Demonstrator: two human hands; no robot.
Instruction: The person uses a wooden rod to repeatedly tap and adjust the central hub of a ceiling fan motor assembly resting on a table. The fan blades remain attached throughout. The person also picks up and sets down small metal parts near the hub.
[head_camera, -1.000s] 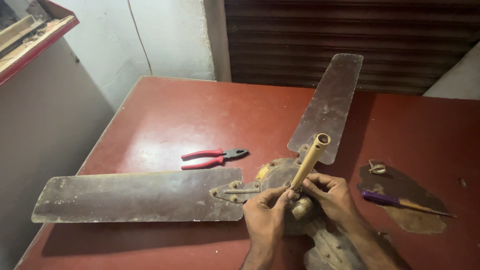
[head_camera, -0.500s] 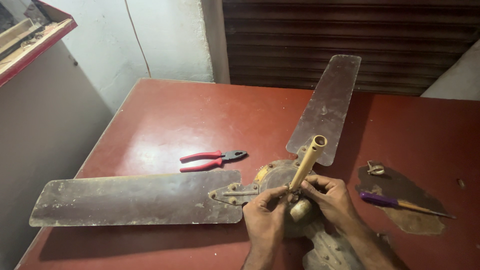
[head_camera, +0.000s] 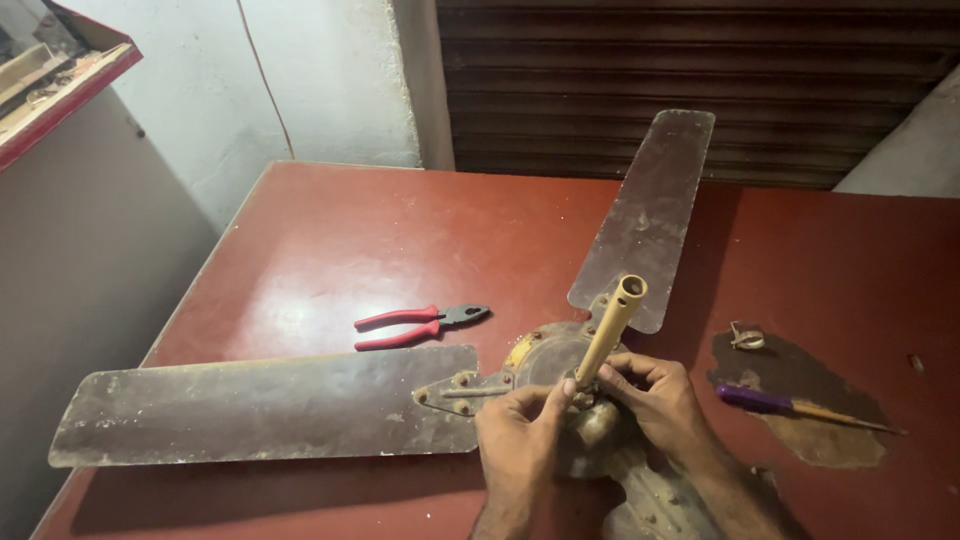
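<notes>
Red table (head_camera: 330, 240), dusty brown ceiling fan (head_camera: 560, 360)

Both hands have barely moved at the base of the brass rod (head_camera: 611, 330) on the ceiling fan hub (head_camera: 545, 355). The left hand (head_camera: 515, 440) has slid slightly closer to the rod, and the right hand's (head_camera: 655, 405) fingers have shifted their hold beside it.

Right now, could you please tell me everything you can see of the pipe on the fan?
The pipe is a short, hollow, yellowish tube, worn, open at the top. It rises tilted up and to the right from the fan hub. The left hand and right hand pinch its base; the joint itself is hidden.
</notes>
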